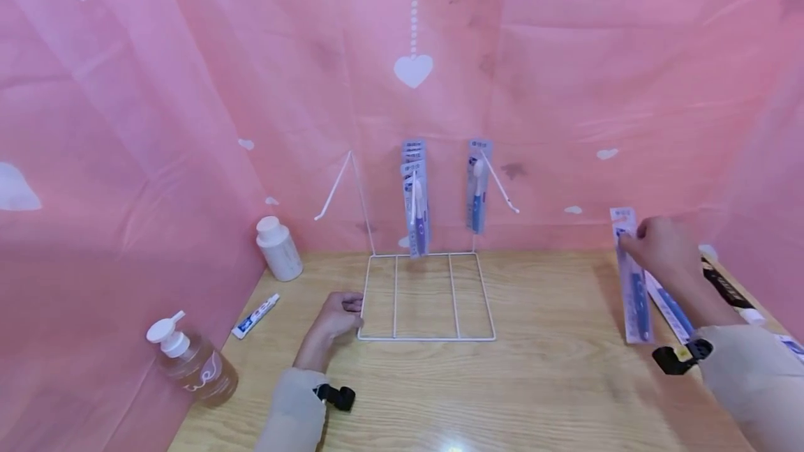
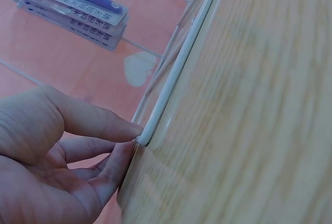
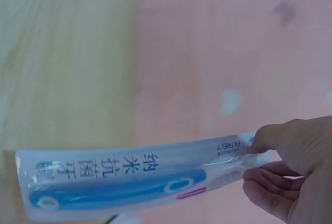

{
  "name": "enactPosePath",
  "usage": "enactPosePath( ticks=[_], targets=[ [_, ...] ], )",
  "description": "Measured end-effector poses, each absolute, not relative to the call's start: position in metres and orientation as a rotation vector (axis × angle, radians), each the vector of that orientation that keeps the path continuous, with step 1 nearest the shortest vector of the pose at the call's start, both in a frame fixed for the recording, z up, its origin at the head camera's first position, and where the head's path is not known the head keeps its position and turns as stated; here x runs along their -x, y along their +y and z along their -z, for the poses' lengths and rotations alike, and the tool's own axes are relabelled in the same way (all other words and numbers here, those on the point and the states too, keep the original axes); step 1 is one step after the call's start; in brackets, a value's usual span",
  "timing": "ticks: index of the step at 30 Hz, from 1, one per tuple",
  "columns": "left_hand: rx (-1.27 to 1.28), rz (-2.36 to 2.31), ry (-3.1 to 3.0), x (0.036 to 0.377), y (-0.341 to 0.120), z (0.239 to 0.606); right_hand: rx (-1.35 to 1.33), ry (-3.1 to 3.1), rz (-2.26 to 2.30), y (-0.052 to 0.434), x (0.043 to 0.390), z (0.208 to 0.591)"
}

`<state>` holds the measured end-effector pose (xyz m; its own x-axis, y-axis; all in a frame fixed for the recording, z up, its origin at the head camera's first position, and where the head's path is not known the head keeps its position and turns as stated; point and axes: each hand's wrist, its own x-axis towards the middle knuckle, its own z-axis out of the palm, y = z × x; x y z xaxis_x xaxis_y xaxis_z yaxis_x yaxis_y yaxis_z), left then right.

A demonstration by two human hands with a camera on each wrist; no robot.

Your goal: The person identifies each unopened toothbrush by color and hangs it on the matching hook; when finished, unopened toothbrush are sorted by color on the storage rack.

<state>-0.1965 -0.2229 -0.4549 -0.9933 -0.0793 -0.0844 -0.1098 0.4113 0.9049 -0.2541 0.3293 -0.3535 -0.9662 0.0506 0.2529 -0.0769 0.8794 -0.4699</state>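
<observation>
A white wire display rack point(image 1: 427, 339) stands on the wooden table against the pink cloth, with three prongs angled forward. My left hand point(image 1: 339, 314) grips the front left corner of its base; in the left wrist view the thumb and fingers point(image 2: 122, 130) pinch the wire. Several packaged toothbrushes point(image 1: 417, 215) with a purple one in front hang on the middle prong. One packaged blue toothbrush point(image 1: 479, 194) hangs on the right prong; the left prong is bare. My right hand point(image 1: 667, 257) pinches a packaged blue toothbrush point(image 3: 119, 182) near its upper end, held upright over the right side.
At the left are a white bottle point(image 1: 279, 250), a small toothpaste tube point(image 1: 255, 315) and a pump bottle point(image 1: 197, 368). Another packaged toothbrush point(image 1: 668, 309) lies beneath my right arm, near a black tube point(image 1: 728, 288). Pink cloth walls bound the table at the back and sides.
</observation>
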Motion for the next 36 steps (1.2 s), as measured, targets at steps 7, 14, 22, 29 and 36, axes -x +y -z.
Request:
enactPosePath(
  ticks=[7,14,22,29,36],
  targets=[
    [0.148,-1.7,2.627,0.195,-0.223,0.457,-0.156,-2.557,-0.694,0.291,0.216,0.305],
    [0.13,-1.696,2.639,0.193,-0.225,0.457,-0.319,-2.33,-0.706,0.252,0.179,0.273],
    [0.141,-1.683,2.633,0.194,-0.224,0.456,-0.545,-2.112,-0.721,0.212,0.145,0.253],
    [0.152,-1.69,2.633,0.194,-0.223,0.454,-0.66,-2.047,-0.739,0.184,0.131,0.255],
    [0.183,-1.707,2.611,0.192,-0.222,0.454,-0.686,-2.105,-0.722,0.168,0.133,0.261]
  ],
)
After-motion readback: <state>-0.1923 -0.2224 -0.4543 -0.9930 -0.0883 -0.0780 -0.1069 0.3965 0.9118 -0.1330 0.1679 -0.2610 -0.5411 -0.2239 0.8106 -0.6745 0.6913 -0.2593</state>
